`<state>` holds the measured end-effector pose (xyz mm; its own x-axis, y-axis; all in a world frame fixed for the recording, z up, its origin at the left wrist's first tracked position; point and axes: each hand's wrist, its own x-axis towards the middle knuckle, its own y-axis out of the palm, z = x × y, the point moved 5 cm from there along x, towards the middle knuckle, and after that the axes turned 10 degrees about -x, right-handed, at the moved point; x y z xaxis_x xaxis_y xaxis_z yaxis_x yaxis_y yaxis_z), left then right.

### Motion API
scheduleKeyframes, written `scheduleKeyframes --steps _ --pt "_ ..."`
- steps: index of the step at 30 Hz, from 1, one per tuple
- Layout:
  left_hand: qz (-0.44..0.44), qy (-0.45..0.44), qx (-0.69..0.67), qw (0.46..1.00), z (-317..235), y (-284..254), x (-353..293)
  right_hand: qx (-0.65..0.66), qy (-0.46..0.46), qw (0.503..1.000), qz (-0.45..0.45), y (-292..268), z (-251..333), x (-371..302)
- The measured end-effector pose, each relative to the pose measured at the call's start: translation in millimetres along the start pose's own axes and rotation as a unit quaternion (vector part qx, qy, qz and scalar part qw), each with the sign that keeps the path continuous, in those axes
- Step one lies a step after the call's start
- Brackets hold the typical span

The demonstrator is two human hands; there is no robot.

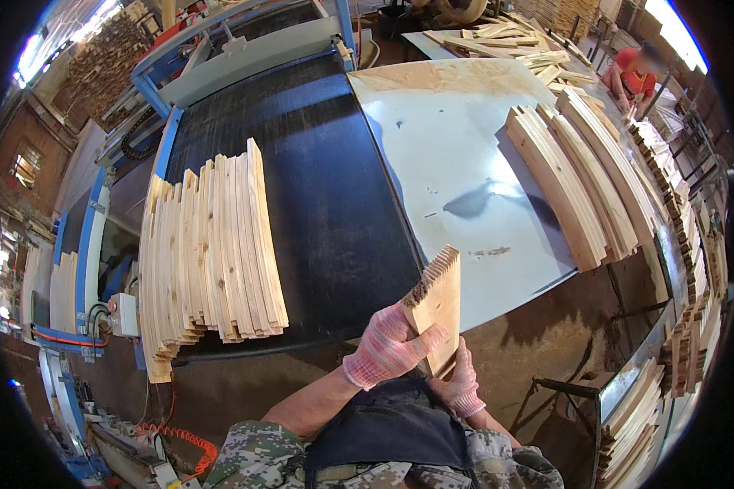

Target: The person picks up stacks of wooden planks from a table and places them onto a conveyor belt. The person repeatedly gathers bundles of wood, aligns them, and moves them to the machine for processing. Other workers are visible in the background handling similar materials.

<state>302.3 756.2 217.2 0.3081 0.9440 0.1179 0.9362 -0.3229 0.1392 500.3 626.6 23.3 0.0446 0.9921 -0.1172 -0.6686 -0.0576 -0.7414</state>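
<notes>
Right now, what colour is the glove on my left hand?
Your left glove is mottled pink and white, best seen in the head view.

A cluttered timber workshop around the bench.
At upper left, stacked timber (102,77) rises high behind the blue machine frame (148,88), near a bright opening (77,33) in the building's side; below it, a reddish-brown wall (12,134) holds a small window (28,165). A pale control box (124,314) hangs on the frame's near end, dark cables looping beside it. Lower down, an orange hose (204,448) (coiled like an old telephone cord) trails past the machine parts. At the far side, loose wood strips (506,39) lie in a jumbled heap; at upper right, a co-worker in a red top (630,80) bends forward beneath another bright opening (677,33).
</notes>
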Motion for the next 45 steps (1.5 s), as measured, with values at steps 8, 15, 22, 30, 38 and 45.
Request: scheduleKeyframes --steps 8,15,22,30,38,45 --pt "-0.036 0.028 0.109 0.993 -1 1 1 0.050 0.047 0.994 0.084 4 3 8" --pt "-0.029 -0.015 0.018 0.999 4 -10 2 0.100 0.025 0.976 0.194 9 9 14" --pt "-0.046 -0.134 -0.202 0.969 48 -13 6 0.050 0.031 0.977 0.205 -6 17 8" --pt "0.171 -0.188 0.051 0.966 105 47 26 0.269 0.103 0.957 0.001 -78 -11 -11" --pt "0.255 -0.276 0.152 0.914 136 110 45 0.046 0.085 0.981 -0.167 -131 -43 21" --pt "0.161 -0.294 0.071 0.940 146 107 63 -0.036 0.090 0.988 -0.122 -171 -28 93"
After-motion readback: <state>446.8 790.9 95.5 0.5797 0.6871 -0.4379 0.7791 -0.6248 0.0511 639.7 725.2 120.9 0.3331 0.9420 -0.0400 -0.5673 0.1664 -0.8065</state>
